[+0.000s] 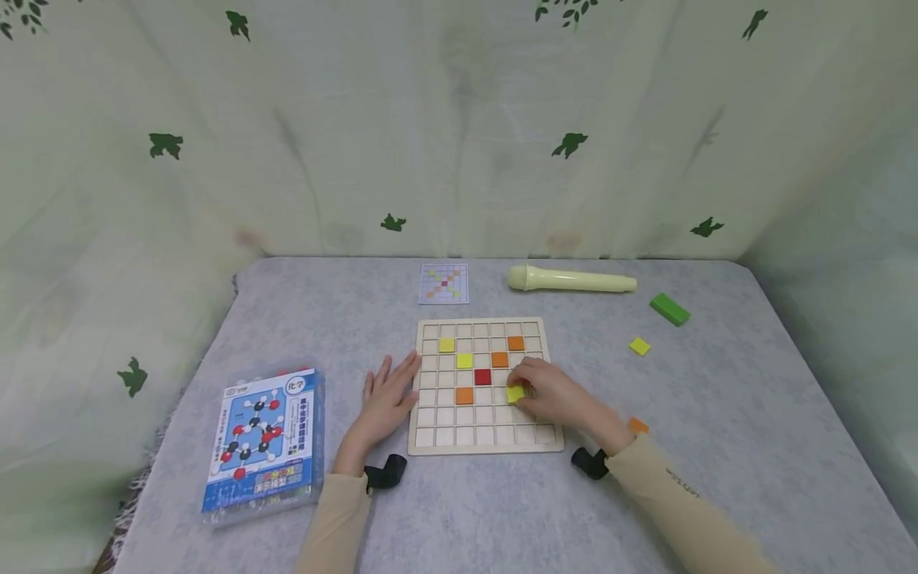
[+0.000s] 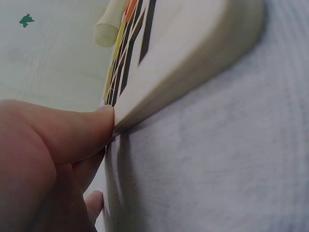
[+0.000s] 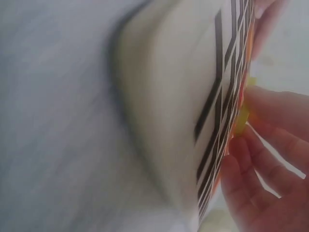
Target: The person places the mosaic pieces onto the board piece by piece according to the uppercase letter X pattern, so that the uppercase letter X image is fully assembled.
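Observation:
A wooden grid board (image 1: 484, 438) lies on the table, with square tiles in a diagonal pattern: two yellow, a red tile (image 1: 483, 377) and several orange ones. My right hand (image 1: 555, 392) pinches a yellow tile (image 1: 515, 394) between thumb and fingers, low over a cell right of and below the red one. In the right wrist view this yellow tile (image 3: 241, 121) shows close against the board's face. My left hand (image 1: 386, 405) rests at the board's left edge with fingers extended; its thumb (image 2: 91, 128) touches the rim in the left wrist view.
Behind the board lies a pattern card (image 1: 444, 284), with a pale yellow microphone (image 1: 570, 279) to its right. Farther right are a green block (image 1: 670, 309) and a loose yellow tile (image 1: 640, 346). An orange tile (image 1: 638, 426) is beside the right wrist. A molecule-model box (image 1: 265, 438) stands left.

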A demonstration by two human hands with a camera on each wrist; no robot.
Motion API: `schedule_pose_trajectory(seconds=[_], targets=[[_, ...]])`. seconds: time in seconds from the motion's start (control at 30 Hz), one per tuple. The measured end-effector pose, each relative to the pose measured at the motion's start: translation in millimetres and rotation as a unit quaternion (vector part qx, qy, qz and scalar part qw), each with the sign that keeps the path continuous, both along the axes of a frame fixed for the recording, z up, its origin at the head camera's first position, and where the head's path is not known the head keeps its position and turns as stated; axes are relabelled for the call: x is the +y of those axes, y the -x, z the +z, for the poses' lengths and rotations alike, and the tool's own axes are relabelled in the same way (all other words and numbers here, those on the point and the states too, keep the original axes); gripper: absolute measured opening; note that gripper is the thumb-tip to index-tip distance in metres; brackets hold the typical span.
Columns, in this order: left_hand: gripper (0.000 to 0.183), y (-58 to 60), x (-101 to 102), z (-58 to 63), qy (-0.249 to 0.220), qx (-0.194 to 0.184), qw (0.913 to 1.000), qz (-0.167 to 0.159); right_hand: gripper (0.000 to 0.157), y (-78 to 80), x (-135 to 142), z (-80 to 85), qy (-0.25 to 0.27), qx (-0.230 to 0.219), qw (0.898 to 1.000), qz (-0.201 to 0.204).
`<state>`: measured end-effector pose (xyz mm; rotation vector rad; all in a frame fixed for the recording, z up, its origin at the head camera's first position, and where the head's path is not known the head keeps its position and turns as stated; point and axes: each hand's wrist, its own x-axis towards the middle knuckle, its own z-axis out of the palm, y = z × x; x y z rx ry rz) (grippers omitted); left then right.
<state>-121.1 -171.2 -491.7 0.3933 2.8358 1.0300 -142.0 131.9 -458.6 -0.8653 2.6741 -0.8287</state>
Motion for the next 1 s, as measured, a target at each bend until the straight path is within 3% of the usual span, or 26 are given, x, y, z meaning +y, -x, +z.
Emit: schedule_pose_trajectory(seconds=[0.23, 0.43, 0.5, 0.67, 0.83, 1.0], targets=[[0.057, 0.2, 1, 0.2, -0.002, 0.001, 1.0000, -0.002, 0.019, 2.6, -24, -4.4, -0.019, 0.024, 1.000, -0.002], [0.057, 0.7, 2, 0.2, -0.003, 0.000, 1.0000, 0.000, 0.020, -0.5, -14, -2.5, 0.009, -0.003, 0.999, -0.037], [0.057, 1.2, 2, -0.3, 0.000, -0.002, 1.0000, 0.000, 0.019, -3.8, 0, 0.2, 0.037, -0.025, 0.997, -0.062], [0.057, 1.7, 2, -0.5, -0.002, -0.013, 0.9999, 0.004, 0.019, -17.6, 59, 3.7, 0.075, -0.026, 0.992, -0.102], [0.057, 0.9, 1, -0.6, 0.003, -0.017, 0.9998, 0.006, 0.020, -37.5, 119, 0.9, 0.048, -0.001, 0.992, -0.117], [0.057, 0.4, 1, -0.8, 0.002, -0.010, 0.9999, 0.003, 0.026, -53.2, 148, -5.4, 0.000, -0.016, 0.994, -0.112]])
